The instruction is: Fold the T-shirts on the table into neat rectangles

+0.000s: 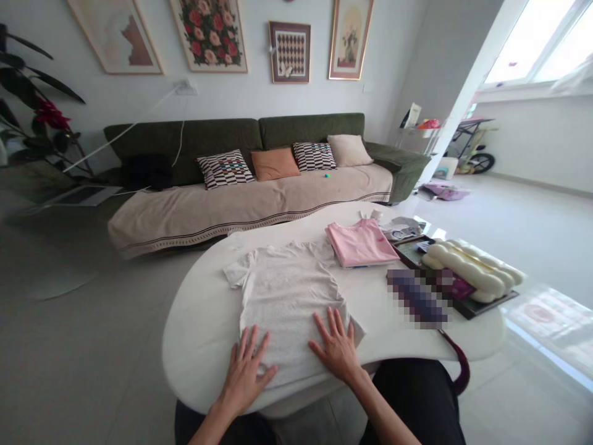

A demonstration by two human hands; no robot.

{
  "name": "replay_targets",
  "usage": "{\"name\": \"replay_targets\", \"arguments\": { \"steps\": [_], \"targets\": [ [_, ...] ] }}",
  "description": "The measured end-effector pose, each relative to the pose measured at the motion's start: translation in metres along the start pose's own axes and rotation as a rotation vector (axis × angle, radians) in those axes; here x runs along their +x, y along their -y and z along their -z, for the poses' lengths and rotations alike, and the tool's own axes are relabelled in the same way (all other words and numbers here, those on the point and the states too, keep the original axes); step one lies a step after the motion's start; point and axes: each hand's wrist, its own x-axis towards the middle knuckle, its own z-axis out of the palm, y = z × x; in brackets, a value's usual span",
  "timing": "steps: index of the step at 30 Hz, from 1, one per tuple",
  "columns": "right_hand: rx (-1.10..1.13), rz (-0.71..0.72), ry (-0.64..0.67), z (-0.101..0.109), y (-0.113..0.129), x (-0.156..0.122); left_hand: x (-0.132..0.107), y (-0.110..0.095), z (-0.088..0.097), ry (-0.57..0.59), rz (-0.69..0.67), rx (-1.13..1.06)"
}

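Observation:
A light grey T-shirt (pixel 287 296) lies spread on the white table (pixel 199 321), its sleeves toward the far side and its hem near me. Flat on its lower left corner rests my left hand (pixel 244 371), fingers spread. My right hand (pixel 337 347) presses on the lower right part of the shirt, also with fingers apart. Some fabric juts out to the right beyond that hand. Farther back, a folded pink garment (pixel 364 242) lies close to the shirt's right sleeve, with another layer showing beneath its front edge.
On the table's right stands a dark tray (pixel 493 304) bearing a puffy cream-coloured object (pixel 472 267). A blurred-out dark item (pixel 417 298) with a dark red strap (pixel 461 368) lies before it. Crumpled clear plastic (pixel 405 227) sits behind. A green sofa (pixel 185 145) with cushions stands beyond.

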Motion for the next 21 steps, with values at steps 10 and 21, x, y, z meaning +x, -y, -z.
{"name": "replay_targets", "arguments": {
  "steps": [10,21],
  "targets": [
    [0.021,-0.007,0.089,-0.001,-0.030,-0.013,-0.028,-0.009,0.017,0.165,-0.082,-0.163],
    [0.346,0.408,0.083,0.021,0.104,-0.042,0.088,0.095,0.071,0.058,0.422,-0.782]
  ]
}}
